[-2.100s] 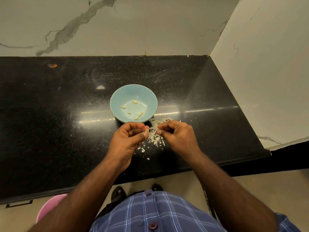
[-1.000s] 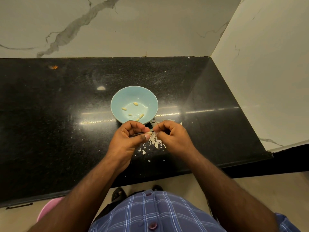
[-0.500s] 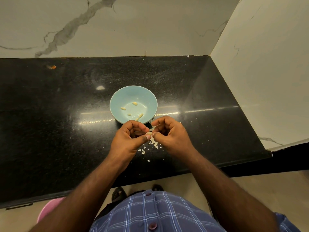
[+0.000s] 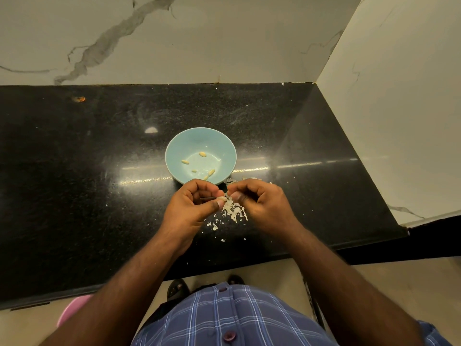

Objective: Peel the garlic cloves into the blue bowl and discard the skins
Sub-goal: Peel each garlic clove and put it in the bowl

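The blue bowl (image 4: 174,148) stands mid-counter with several peeled garlic cloves (image 4: 202,154) inside. Just in front of it, my left hand (image 4: 192,208) pinches a small garlic clove (image 4: 221,198) between thumb and fingers. My right hand (image 4: 262,203) is close beside it, its curled fingertips at the clove's end; what they pinch is hidden. A pile of pale garlic skins (image 4: 233,211) lies on the counter under and between my hands, with small flakes scattered nearer the edge.
The black granite counter (image 4: 87,183) runs left and back to marble walls, with a wall closing the right side. An orange speck (image 4: 79,98) lies at the far left. A pink bin (image 4: 72,310) sits on the floor under the counter edge.
My hands came together over the skin pile and then drew slightly apart again, uncovering more of the skins. The bowl and its cloves have stayed put.
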Motion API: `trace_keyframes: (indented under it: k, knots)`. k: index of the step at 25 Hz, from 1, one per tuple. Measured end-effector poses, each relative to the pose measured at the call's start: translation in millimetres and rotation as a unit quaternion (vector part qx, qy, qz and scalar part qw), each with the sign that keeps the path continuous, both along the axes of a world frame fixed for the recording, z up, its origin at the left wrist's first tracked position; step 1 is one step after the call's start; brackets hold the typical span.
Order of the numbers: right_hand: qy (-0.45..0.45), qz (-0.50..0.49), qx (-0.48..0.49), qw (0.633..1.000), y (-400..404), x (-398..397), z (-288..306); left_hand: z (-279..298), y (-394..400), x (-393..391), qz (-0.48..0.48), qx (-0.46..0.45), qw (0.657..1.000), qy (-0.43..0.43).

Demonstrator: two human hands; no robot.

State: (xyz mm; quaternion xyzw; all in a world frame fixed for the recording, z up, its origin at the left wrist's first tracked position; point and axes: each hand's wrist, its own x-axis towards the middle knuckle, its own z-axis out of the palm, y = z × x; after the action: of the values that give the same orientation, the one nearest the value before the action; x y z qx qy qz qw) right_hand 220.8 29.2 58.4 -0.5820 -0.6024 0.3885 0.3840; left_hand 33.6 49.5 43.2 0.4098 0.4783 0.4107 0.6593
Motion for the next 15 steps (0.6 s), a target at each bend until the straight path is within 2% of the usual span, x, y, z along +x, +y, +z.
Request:
trace_keyframes:
  k: [3, 8, 15]
  knots:
    - [-0.015, 0.029, 0.038, 0.999, -3, -3, 1, -3, 2, -2, -0.009, 0.001, 1.000, 0.005]
    - [-0.038, 0.016, 0.049, 0.998, -1, -5, 0, -3, 3, -1, -0.007, -0.015, 1.000, -0.006]
    - [-0.163, 0.029, 0.158, 0.973, -2, -15, -8, -1, 3, 2, 0.019, -0.036, 0.999, -0.023]
